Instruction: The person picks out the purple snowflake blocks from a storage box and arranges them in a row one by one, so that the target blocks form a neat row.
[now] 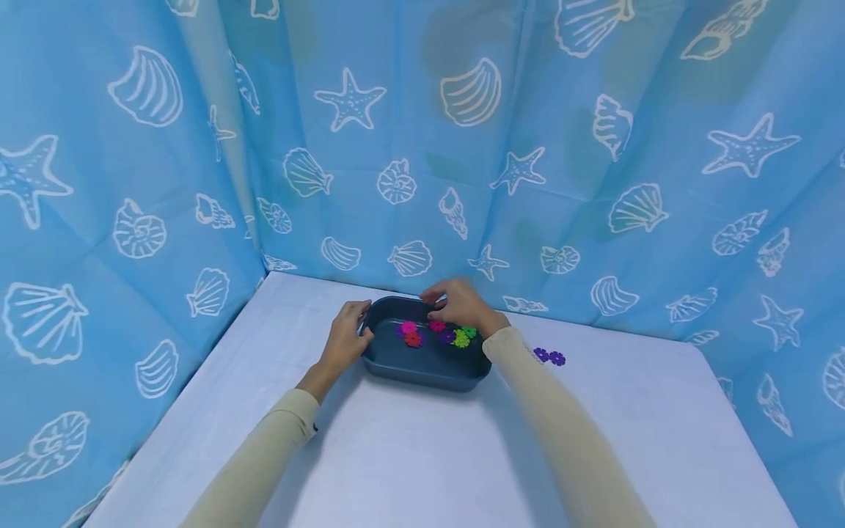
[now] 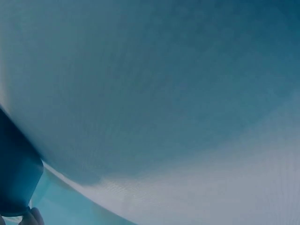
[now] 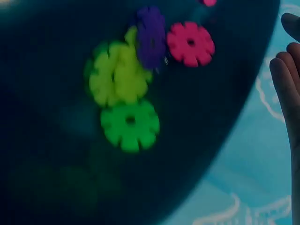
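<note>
A dark grey oblong tub [image 1: 422, 375] stands on the white table, with several flower-shaped plastic discs lying in it. At its left end my left hand [image 1: 346, 336] grips the rim, fingers at the far side and thumb nearer me. My right hand [image 1: 460, 302] is over the far right rim, its fingers apart and nothing seen between them. Below it lie a pink disc [image 3: 191, 43], a purple disc [image 3: 151, 40], yellow discs [image 3: 117, 77] and a green disc [image 3: 130, 125]. Toward the tub's left, a bright pink disc [image 1: 408, 327] overlaps a red disc [image 1: 414, 339].
Right of the tub, beside my right sleeve, two purple discs [image 1: 549, 357] lie on the white tabletop [image 1: 422, 455]. A blue curtain [image 1: 409, 213] printed with shells and starfish hangs around the table, close behind the tub.
</note>
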